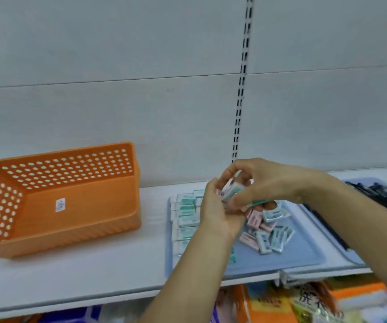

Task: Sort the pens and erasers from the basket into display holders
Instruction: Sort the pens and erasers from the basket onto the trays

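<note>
An orange perforated basket (76, 206) lies tipped on its side on the white shelf, its inside bare. To its right a pale blue tray (299, 257) holds erasers: a neat column of green-labelled ones (186, 214) along its left side and a loose pile of pink and green ones (267, 234) in the middle. Both hands meet above the tray. My left hand (215, 213) and my right hand (264, 183) together grip a small bunch of erasers (231, 191). A second tray at the far right holds black pens (383, 194).
The white shelf (117, 264) has a front lip. A slotted upright (241, 89) runs up the grey back panel. Colourful packaged goods (316, 301) sit on the shelf below. My right forearm crosses over the pen tray (341, 252).
</note>
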`<act>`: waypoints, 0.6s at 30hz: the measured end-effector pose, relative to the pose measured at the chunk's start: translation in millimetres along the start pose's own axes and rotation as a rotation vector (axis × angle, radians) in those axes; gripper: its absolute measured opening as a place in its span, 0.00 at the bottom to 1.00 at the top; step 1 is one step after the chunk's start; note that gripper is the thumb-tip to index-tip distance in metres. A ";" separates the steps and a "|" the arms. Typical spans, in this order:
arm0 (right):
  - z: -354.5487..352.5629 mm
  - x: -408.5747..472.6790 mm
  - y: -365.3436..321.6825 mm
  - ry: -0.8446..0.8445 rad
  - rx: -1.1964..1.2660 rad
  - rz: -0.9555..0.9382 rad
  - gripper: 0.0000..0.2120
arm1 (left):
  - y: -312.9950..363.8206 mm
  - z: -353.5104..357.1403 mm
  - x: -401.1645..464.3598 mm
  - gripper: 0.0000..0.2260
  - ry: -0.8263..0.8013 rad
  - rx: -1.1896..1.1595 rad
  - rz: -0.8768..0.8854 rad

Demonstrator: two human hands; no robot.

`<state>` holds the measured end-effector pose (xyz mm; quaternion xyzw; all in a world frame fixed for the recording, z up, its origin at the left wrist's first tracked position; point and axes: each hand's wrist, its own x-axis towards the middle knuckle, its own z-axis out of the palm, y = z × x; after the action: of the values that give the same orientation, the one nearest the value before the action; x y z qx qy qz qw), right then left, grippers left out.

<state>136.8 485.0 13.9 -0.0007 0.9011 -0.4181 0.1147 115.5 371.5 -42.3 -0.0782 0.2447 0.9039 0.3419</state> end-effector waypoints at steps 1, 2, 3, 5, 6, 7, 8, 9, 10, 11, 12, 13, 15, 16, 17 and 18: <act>-4.8 -1.8 7.9 0.018 0.003 0.013 0.24 | -9.9 -0.4 7.2 0.19 0.011 -0.058 0.011; -9.3 -3.8 15.0 0.042 0.004 0.023 0.24 | -18.8 -0.8 13.3 0.16 0.031 -0.114 0.025; -13.2 -5.2 21.4 0.065 0.009 0.025 0.23 | -27.3 -0.9 18.3 0.14 0.050 -0.158 0.039; -18.7 -6.2 33.8 0.119 0.053 0.014 0.17 | -42.4 0.2 25.1 0.14 0.071 -0.223 0.066; -20.2 -5.9 39.4 0.156 0.086 0.004 0.14 | -48.4 0.9 28.3 0.16 0.077 -0.254 0.074; -21.4 -5.4 44.7 0.196 0.121 -0.009 0.12 | -53.5 2.4 30.8 0.18 0.083 -0.276 0.079; -22.2 -4.5 50.0 0.230 0.156 -0.021 0.11 | -57.9 3.9 32.6 0.19 0.089 -0.288 0.085; -22.6 -3.7 54.8 0.259 0.193 -0.029 0.12 | -60.9 5.8 32.8 0.19 0.095 -0.299 0.089; -22.6 -3.2 58.5 0.286 0.235 -0.029 0.14 | -63.1 7.0 33.5 0.18 0.107 -0.310 0.089; -22.0 -3.1 60.7 0.314 0.281 -0.024 0.16 | -63.8 7.1 34.0 0.17 0.118 -0.317 0.087; -23.4 -3.1 63.6 0.335 0.330 -0.017 0.18 | -65.2 8.5 34.9 0.16 0.131 -0.313 0.087; -23.5 -2.8 65.3 0.355 0.375 -0.014 0.19 | -66.2 9.5 35.2 0.16 0.140 -0.302 0.083; -20.8 -1.5 65.6 0.400 0.462 -0.033 0.20 | -66.6 11.0 35.0 0.15 0.148 -0.278 0.083; -20.1 -0.6 65.5 0.429 0.516 -0.050 0.20 | -67.4 12.8 36.7 0.14 0.155 -0.273 0.100; -18.9 0.3 65.9 0.463 0.578 -0.063 0.20 | -68.4 14.9 38.5 0.13 0.165 -0.271 0.117; -18.2 0.7 66.8 0.496 0.644 -0.071 0.19 | -69.3 17.1 39.0 0.11 0.174 -0.261 0.134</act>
<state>138.7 542.1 -25.3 0.1048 0.7238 -0.6703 -0.1262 132.0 447.4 -66.4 -0.1837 0.1585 0.9386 0.2452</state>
